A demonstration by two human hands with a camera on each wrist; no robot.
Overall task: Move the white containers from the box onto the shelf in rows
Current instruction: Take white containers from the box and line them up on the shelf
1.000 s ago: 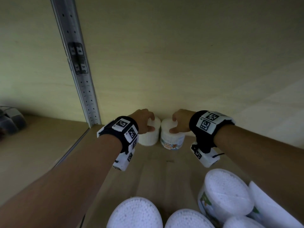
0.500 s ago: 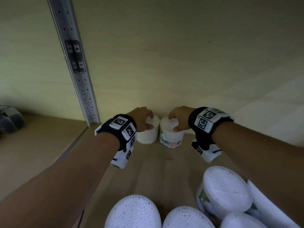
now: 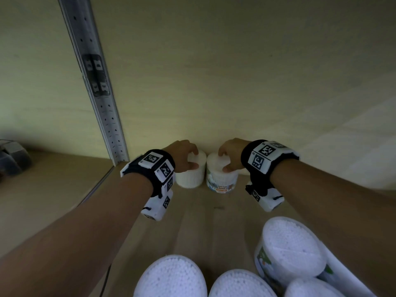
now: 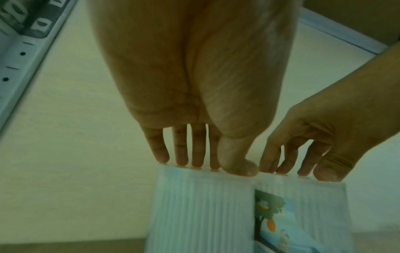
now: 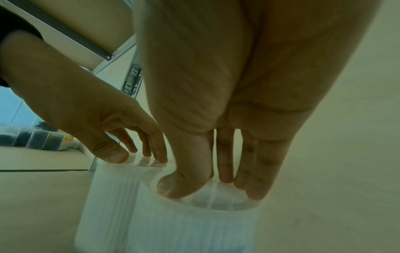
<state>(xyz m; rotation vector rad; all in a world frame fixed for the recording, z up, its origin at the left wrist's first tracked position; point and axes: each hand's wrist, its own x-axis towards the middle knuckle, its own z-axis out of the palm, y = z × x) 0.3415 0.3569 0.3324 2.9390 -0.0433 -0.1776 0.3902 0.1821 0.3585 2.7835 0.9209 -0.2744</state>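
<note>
Two white ribbed containers stand side by side on the shelf board (image 3: 199,219), against the back wall. My left hand (image 3: 186,156) comes down on the plain left container (image 3: 189,176), thumb and fingertips (image 4: 197,160) resting on its top (image 4: 201,214). My right hand (image 3: 230,155) does the same on the labelled right container (image 3: 221,180). In the right wrist view its thumb and fingertips (image 5: 225,178) press on the lid inside the rim of that container (image 5: 194,227). The fingers of both hands are nearly straight and do not wrap the sides.
Several more white containers (image 3: 171,277) lie in the box at the bottom of the head view, one tilted at the right (image 3: 293,249). A perforated metal upright (image 3: 100,99) rises left of the hands. Dark objects (image 3: 12,161) sit far left on the neighbouring shelf.
Both hands stay on the tops of the two containers at the back wall. My view has shifted slightly; nothing was lifted or let go.
</note>
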